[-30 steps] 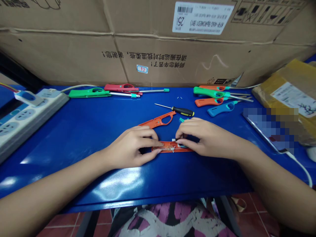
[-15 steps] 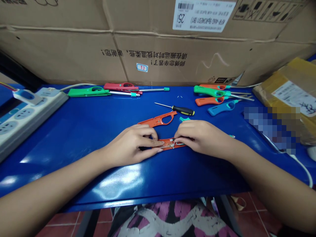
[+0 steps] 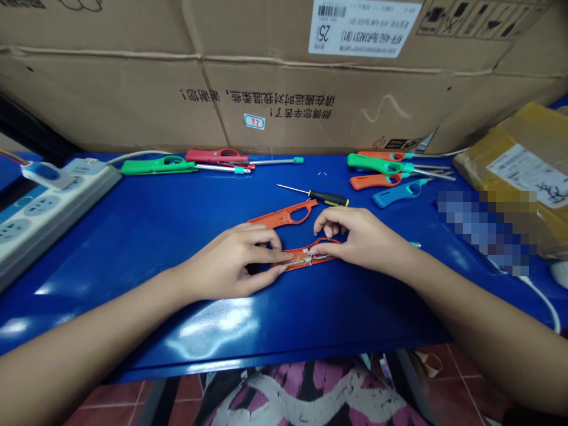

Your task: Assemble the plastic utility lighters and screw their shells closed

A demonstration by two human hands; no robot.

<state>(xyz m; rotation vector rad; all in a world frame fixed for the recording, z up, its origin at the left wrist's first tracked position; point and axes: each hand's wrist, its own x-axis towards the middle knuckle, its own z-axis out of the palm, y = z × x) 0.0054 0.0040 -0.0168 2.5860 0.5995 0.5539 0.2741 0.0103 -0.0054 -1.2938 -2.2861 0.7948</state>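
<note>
My left hand [image 3: 242, 260] is closed on the left end of an orange lighter shell half [image 3: 295, 265], pinning it to the blue table. Inside the shell lie a clear part, a thin metal rod and a small white piece. My right hand [image 3: 368, 238] hovers over the shell's finger-loop end, its thumb tip at the inner parts and its forefinger lifted apart from the thumb. I see nothing between them. The matching orange shell half [image 3: 288, 214] lies just behind. A black-and-yellow screwdriver [image 3: 328, 197] rests farther back.
Green lighter [image 3: 155, 165] and red lighter [image 3: 217, 155] lie back left. Several lighters, including a blue lighter [image 3: 397, 194], lie back right. A power strip [image 3: 39, 207] is at left, a blurred-out dark object [image 3: 486, 231] and taped parcel [image 3: 523, 160] at right. A cardboard box [image 3: 146, 106] stands behind.
My right forefinger has lifted back and away from the thumb, showing more of the shell's loop end. The teal piece behind is now hidden by my right hand. My left hand stays put.
</note>
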